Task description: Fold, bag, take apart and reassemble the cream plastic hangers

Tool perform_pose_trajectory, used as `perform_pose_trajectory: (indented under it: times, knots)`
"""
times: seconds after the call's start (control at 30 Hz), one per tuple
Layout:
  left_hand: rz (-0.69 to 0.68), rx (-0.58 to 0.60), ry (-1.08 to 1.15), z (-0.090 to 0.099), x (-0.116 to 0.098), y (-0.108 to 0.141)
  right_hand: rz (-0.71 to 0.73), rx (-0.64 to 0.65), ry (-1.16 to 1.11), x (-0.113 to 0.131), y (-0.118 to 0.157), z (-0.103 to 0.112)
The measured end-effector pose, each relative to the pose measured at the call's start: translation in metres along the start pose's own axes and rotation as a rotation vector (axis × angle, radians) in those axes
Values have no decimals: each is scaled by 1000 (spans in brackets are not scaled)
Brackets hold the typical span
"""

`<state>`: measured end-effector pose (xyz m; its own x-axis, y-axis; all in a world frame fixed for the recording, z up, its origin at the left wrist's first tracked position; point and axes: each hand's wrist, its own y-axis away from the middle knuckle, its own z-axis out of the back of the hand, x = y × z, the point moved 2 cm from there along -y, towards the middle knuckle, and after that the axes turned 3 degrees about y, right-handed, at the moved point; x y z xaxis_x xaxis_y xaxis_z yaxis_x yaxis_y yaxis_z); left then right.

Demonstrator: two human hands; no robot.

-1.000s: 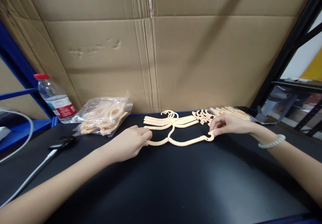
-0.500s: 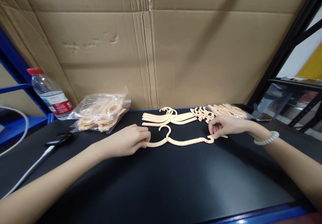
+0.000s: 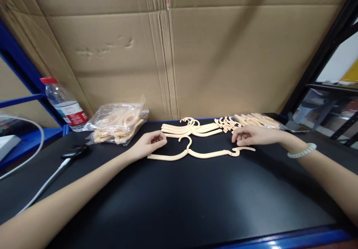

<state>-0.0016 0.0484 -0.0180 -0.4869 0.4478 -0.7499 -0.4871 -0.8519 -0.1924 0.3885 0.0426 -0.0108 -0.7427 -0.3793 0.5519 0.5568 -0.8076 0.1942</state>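
A cream plastic hanger (image 3: 207, 155) lies unfolded on the black table, its hook pointing away from me. At its right end sits a small curved cream piece (image 3: 242, 150) with a thin arm sticking out to the right. Just above the hanger's left end is my left hand (image 3: 148, 144), loosely curled, thumb and fingers apart, holding nothing. My right hand (image 3: 250, 135) hovers beyond the small piece, fingers bent and a little apart, with nothing visible in them. Behind the hanger lies a stack of similar hangers (image 3: 176, 129), beside a pile of small curved pieces (image 3: 226, 124).
A clear bag of cream parts (image 3: 120, 120) lies at the left, another bag (image 3: 257, 120) at the back right. A red-capped bottle (image 3: 72, 111) and a black device (image 3: 74, 152) with a white cable (image 3: 46, 185) are at the left. Cardboard (image 3: 223, 55) closes the back.
Both hands have let go: the left of the hanger's left end, the right of the small piece. Each has lifted slightly away. The view has shifted a little.
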Motion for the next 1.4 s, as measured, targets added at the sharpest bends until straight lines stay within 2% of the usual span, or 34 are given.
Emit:
perform_pose_trajectory:
  times: [0.07,0.17,0.33,0.47,0.67,0.8,0.9,1.23,1.33,1.4]
  knots:
    - [23,-105,72,0,8,-2,8,-25,17,-2,-2,-1]
    - [8,-164,87,-1,16,-4,11,-37,22,-2,-3,-2]
    - [-44,-272,-110,1,21,-3,13,-82,63,-5,-5,-2]
    - [-73,-354,-214,4,25,-3,18,-229,158,-9,-5,2]
    - [-65,-327,-264,3,28,-3,31,-476,230,-7,-5,9]
    - [-83,-296,-303,3,27,-3,57,-687,442,-12,-6,15]
    - [-134,-267,-355,3,25,-5,78,-755,559,-18,-7,18]
    - [-182,-269,-393,2,26,-10,122,-683,612,-24,-15,12]
    - [-175,-252,-382,2,27,-11,83,-657,600,-25,-12,17]
    - [-171,-239,-386,3,27,-12,30,-584,568,-27,-9,23]
